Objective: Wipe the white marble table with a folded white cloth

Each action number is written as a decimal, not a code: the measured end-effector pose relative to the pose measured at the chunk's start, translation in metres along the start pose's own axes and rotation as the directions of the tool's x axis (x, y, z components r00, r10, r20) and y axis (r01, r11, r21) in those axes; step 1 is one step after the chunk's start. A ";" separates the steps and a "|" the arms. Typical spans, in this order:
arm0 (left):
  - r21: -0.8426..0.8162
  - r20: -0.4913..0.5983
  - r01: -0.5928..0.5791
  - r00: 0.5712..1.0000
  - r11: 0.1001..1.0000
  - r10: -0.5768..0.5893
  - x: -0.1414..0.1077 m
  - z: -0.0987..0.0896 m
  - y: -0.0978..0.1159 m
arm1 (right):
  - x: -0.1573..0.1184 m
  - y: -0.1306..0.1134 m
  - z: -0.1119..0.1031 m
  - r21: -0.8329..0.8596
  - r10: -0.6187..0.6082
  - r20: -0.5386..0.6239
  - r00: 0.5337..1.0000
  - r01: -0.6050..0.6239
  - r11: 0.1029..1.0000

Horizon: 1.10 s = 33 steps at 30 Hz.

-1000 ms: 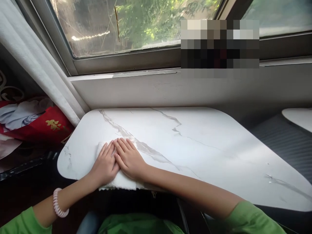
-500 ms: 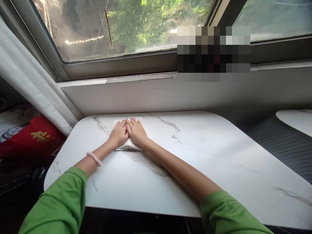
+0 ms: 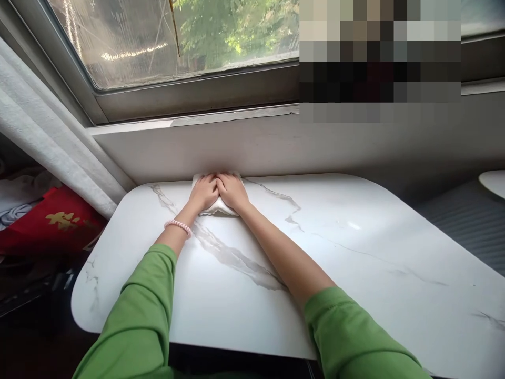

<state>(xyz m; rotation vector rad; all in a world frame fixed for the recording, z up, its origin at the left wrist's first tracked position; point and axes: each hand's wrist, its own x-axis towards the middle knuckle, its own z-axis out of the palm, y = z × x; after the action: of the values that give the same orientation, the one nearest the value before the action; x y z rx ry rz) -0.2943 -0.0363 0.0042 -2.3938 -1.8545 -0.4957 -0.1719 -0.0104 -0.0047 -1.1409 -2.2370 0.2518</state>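
A folded white cloth [image 3: 220, 207] lies on the white marbled table [image 3: 236, 316], against its far edge by the wall. My left hand [image 3: 204, 192] rests flat on the cloth's left part, fingers stretched forward. Beside it, my right hand [image 3: 232, 191] presses flat on the cloth's right part, the two hands touching at the thumbs. Both are open, with the cloth under the palms and fingers. Its middle is mostly covered by the hands, while its near edge and far corners show. A pink and white twisted band [image 3: 178, 227] circles my left wrist.
Behind the table rises a pale wall [image 3: 158, 152] below a framed window [image 3: 236, 37]. At the left hang a grey-white curtain [image 3: 51, 116] and a red bag [image 3: 55, 221] with gold print. To the right are a ribbed grey surface [image 3: 457, 216] and another white tabletop [image 3: 493, 181].
Both hands and the cloth have slid forward to the table's far edge at the wall. The view has shifted slightly.
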 end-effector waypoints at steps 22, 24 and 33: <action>0.002 0.078 0.067 0.995 0.998 -0.067 -0.110 -0.014 0.118 | -0.137 -0.005 -0.058 -0.108 -0.044 0.145 0.988 0.060 0.992; -0.014 0.088 0.040 0.995 0.999 -0.039 -0.127 -0.016 0.138 | -0.164 -0.005 -0.071 -0.115 -0.072 0.150 0.986 0.090 0.989; -0.097 0.152 -0.149 0.975 0.984 0.162 -0.160 -0.025 0.188 | -0.240 -0.001 -0.111 -0.182 -0.037 0.140 0.989 0.062 0.981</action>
<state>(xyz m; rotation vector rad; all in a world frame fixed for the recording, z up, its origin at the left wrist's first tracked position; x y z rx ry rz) -0.1548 -0.2421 0.0060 -2.6816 -1.7151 -0.3881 0.0003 -0.2110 -0.0191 -1.1932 -2.4479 0.1042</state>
